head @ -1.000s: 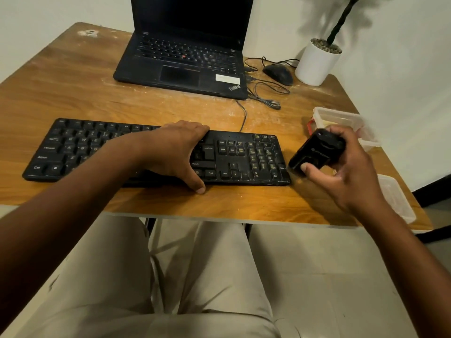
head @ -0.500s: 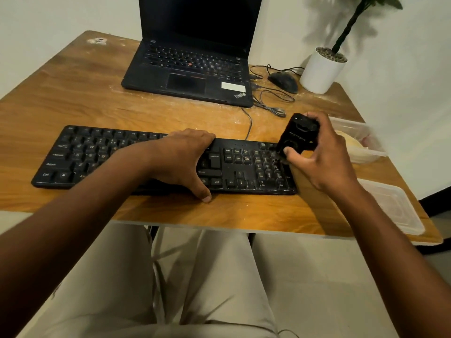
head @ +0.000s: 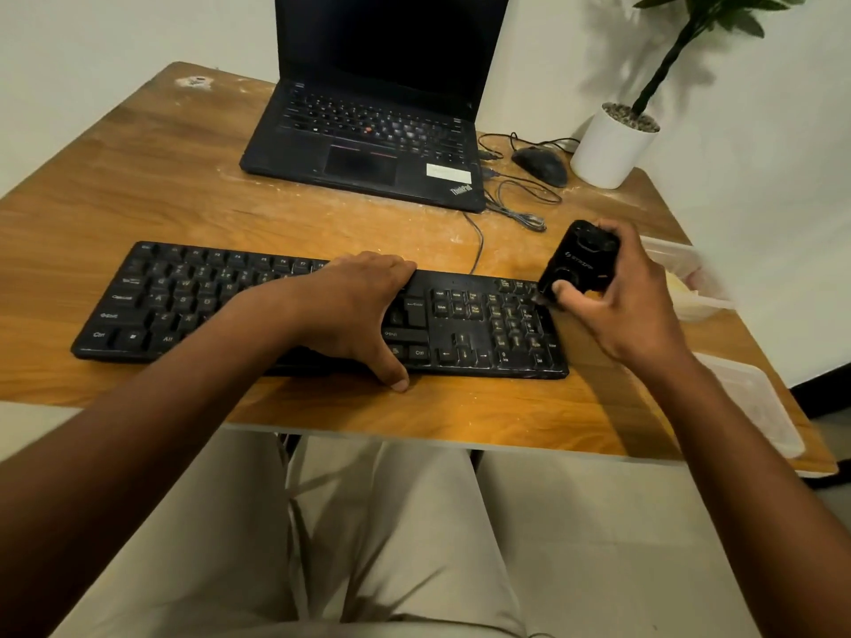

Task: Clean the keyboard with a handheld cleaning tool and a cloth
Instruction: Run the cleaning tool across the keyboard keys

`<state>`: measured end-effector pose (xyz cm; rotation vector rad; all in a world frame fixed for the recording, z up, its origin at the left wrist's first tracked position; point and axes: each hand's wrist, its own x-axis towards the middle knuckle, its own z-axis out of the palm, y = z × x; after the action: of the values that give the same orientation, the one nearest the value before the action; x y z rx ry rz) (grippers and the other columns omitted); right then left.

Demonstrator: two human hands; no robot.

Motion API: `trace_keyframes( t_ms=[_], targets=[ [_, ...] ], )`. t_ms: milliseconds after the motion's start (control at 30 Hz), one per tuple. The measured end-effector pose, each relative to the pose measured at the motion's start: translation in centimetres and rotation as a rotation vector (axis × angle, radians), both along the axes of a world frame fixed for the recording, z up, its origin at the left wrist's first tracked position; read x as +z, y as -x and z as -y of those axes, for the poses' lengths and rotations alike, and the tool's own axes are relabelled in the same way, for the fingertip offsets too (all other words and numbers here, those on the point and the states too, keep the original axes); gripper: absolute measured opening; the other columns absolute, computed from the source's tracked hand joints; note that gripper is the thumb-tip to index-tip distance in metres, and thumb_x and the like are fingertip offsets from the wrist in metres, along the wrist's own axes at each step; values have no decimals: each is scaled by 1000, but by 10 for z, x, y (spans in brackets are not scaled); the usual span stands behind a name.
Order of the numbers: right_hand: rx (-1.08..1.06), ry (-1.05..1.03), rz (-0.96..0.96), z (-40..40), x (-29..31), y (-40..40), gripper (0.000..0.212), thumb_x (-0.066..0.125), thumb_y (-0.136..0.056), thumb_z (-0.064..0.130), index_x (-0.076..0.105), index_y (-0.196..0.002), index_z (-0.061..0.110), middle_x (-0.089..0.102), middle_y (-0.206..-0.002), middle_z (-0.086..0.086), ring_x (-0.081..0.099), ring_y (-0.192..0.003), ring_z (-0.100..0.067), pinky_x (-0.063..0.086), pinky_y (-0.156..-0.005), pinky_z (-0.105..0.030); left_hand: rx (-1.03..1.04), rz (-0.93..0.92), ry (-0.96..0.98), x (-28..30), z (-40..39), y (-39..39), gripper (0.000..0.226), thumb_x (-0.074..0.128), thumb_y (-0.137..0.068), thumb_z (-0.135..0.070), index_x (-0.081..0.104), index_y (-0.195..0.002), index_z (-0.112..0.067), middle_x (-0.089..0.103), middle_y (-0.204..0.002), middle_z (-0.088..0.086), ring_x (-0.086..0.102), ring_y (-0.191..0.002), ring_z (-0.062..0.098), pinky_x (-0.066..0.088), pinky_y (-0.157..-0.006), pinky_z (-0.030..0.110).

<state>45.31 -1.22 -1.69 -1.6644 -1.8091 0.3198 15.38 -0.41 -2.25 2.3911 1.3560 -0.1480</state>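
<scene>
The wooden desk (head: pixel 138 209) carries everything, and the black full-size keyboard (head: pixel 193 301), the thing to be cleaned, lies across its near part, parallel to the front edge. Behind the keyboard sits an open ThinkPad laptop (head: pixel 368 145); beyond the keyboard's right end are a wired mouse (head: pixel 541 164) and a white plant pot (head: pixel 610 149), and just right of it two clear plastic containers (head: pixel 690 274). The person's left hand (head: pixel 359 310) lies flat over the keyboard's middle, fingers relaxed, thumb down on the desk at the front edge, apparently steadying it. The right hand (head: pixel 617 306) grips a small black handheld cleaning tool (head: pixel 578 264), fingers wrapped behind and thumb on its face, its lower end at the keyboard's far right corner over the number pad. No cloth can be made out. The likely risks: the steadying palm covers keys the tool must reach, and a hard pass could catch a keycap or push the keyboard toward the cable (head: pixel 479 241) trailing behind it.
</scene>
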Motion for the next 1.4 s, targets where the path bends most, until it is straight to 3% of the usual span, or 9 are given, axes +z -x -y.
trace_keyframes(
  t_ms=[200, 433, 567, 733, 900, 967, 1033, 1133, 1400],
  targets=[
    [17, -1, -109, -15, 0, 46, 68, 79, -87, 16, 41, -143, 24, 57, -111, 16, 55, -88, 9, 42, -61, 1, 21, 10, 5, 1, 1, -2, 126, 89, -59, -63, 23, -157, -18, 37, -156, 1, 33, -143, 22, 26, -120, 38],
    [26, 5, 21, -24, -8, 63, 73, 77, -89, 19, 35, -148, 26, 55, -111, 9, 58, -89, -7, 41, -51, -2, 18, 6, 2, 0, -1, 0, 126, 89, -57, -66, 25, -156, -19, 39, -154, 0, 35, -141, 22, 28, -121, 40],
    [-63, -55, -3, -21, 3, 51, 70, 78, -87, 20, 39, -144, 24, 57, -109, 9, 61, -92, -10, 39, -55, -3, 14, 2, 1, -1, -1, 1, 129, 89, -58, -67, 23, -157, -18, 37, -157, 1, 33, -144, 22, 25, -123, 41],
    [68, -16, -175, -17, -10, 98, 66, 80, -85, 18, 42, -138, 26, 59, -111, 12, 56, -86, 9, 46, -60, -3, 26, -6, 5, -1, -1, -1, 127, 89, -58, -66, 25, -156, -19, 37, -157, 1, 33, -144, 23, 26, -123, 42],
    [-44, 7, -144, -17, -8, 73, 72, 80, -86, 19, 39, -145, 25, 57, -116, 11, 57, -91, -3, 45, -60, -4, 23, 1, 9, 1, 0, 0, 126, 89, -60, -65, 25, -157, -17, 37, -157, 2, 33, -144, 23, 27, -123, 43],
    [-104, -19, -231, -14, -2, 55, 70, 82, -84, 21, 42, -142, 25, 60, -111, 16, 61, -95, -4, 49, -74, -5, 20, 0, 7, 1, 1, 1, 128, 88, -60, -66, 23, -158, -17, 37, -157, 2, 33, -144, 23, 26, -123, 43],
    [-130, -36, -373, -9, 1, 43, 69, 84, -81, 21, 45, -138, 27, 66, -107, 16, 66, -96, -2, 56, -94, -29, 21, -4, 7, 2, 1, 0, 129, 88, -60, -66, 21, -159, -17, 35, -158, 1, 31, -145, 23, 24, -124, 42],
    [-112, -27, -591, 5, 6, 38, 66, 82, -81, 14, 45, -135, 27, 70, -108, 10, 70, -97, -4, 58, -97, -46, 33, -16, 22, 5, 4, -1, 131, 88, -62, -64, 15, -161, -17, 29, -163, 2, 25, -150, 23, 19, -124, 40],
    [-33, -20, -918, 47, 9, 49, 67, 63, -95, 0, 33, -145, 34, 68, -112, -3, 71, -97, -15, 60, -86, -38, 70, -29, 49, 12, 9, -3, 136, 89, -64, -60, 4, -163, -20, 14, -170, -1, 12, -156, 22, 12, -124, 35]
  ],
)
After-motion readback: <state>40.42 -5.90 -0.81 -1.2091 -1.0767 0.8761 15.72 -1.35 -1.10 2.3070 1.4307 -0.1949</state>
